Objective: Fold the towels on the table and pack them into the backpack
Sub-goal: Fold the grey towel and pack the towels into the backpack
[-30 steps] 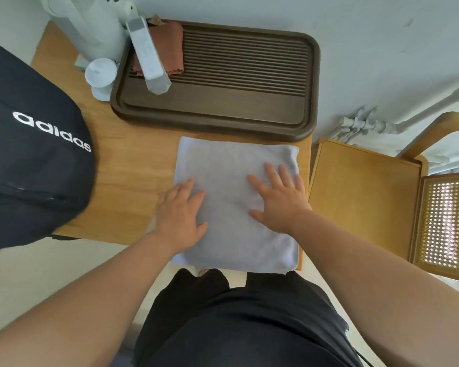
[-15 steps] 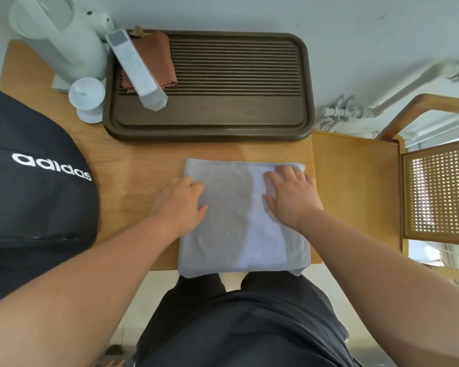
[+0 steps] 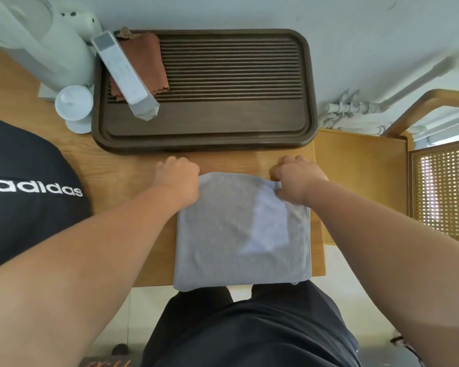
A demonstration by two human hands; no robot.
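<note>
Towel (image 3: 231, 234), pale grey and folded to a rough square, lies on the near part of the wooden table (image 3: 127, 168), its near edge hanging just over the table's front. Left hand (image 3: 176, 176) and right hand (image 3: 297, 178) are each curled closed on a far corner of it. Black backpack (image 3: 24, 186) with white lettering sits at the left end. Beyond the towel stands a dark slatted tray (image 3: 223, 139) holding a brown cloth (image 3: 146, 56), with white appliances (image 3: 51, 49) at its left. Pale wall (image 3: 276, 11) backs the table; a cane-backed wooden chair (image 3: 361, 176) stands just beside its right end
</note>
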